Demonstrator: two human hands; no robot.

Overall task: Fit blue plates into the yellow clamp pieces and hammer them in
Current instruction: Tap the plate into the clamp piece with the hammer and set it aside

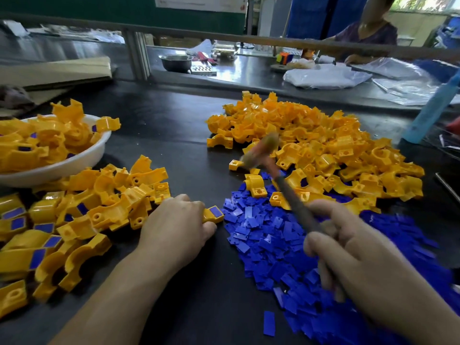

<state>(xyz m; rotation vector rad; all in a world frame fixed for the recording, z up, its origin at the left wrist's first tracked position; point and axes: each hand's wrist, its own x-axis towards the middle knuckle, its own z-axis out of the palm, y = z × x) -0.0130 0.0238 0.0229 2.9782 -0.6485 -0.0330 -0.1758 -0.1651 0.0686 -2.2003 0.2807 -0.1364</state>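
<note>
- Nearest you, your right hand (358,255) is curled tight round the hammer (281,180) handle at about 4 o'clock, with the blurred head raised over the table toward 1 o'clock.
- Your left hand (176,220), at about 7 o'clock, is closed down on a yellow clamp piece (212,214), pinning it to the dark table (179,135); a blue plate (216,211) sits in the piece's exposed end. I judge this plate is fitted and waiting for its blow.
- The blue plates pile (298,245) spreads from centre to 5 o'clock, touching the held piece's right side. Plenty remain.
- The unfitted clamp heap (323,150) at 1 o'clock is large and shows no blue, so most of the work looks left.
- The pile at 9 o'clock (82,212) shows many pieces with blue already in place.
- The white bowl (82,160) at 10 o'clock holds more clamps, a few showing blue; these seem finished.
</note>
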